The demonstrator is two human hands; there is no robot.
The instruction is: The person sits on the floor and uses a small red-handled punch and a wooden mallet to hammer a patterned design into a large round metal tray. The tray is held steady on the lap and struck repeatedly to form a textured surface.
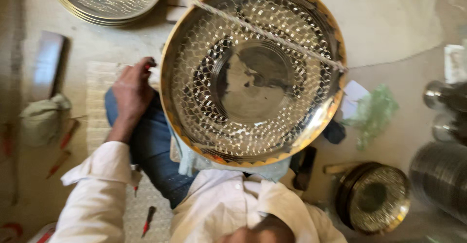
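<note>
One large dish: a round brass-coloured metal plate (pixel 253 72) is held tilted over the lap, filling the middle of the view.
Plate surface: a smooth, mirror-like centre disc is ringed by a wide band of hammered, honeycomb-like dimples that catch the light; the rim is plain, golden and edged with small scallops.
Cord: a twisted, pale string (pixel 272 36) is stretched straight across the upper right part of the plate, from rim to rim.
Left hand: the left hand (pixel 132 90) is seen just left of the plate's rim, fingers curled closed around a small red-tipped object that is mostly hidden; what it is cannot be told.
Right hand: only a blurred part of the right hand (pixel 265 233) is seen below the plate, at the bottom edge; how far it is open, and what it holds, cannot be told.
Clothing: white cloth sleeves and blue denim are seen below and left of the plate.
Stack: more shiny round plates (pixel 109 0) are piled up and to the left of the plate.
Small bowl: a dimpled, gold-rimmed metal bowl (pixel 377 197) lies on the floor, down and to the right of the plate.
Red tools: slim red-handled tools (pixel 68 136) lie on the floor well left of the plate.
</note>
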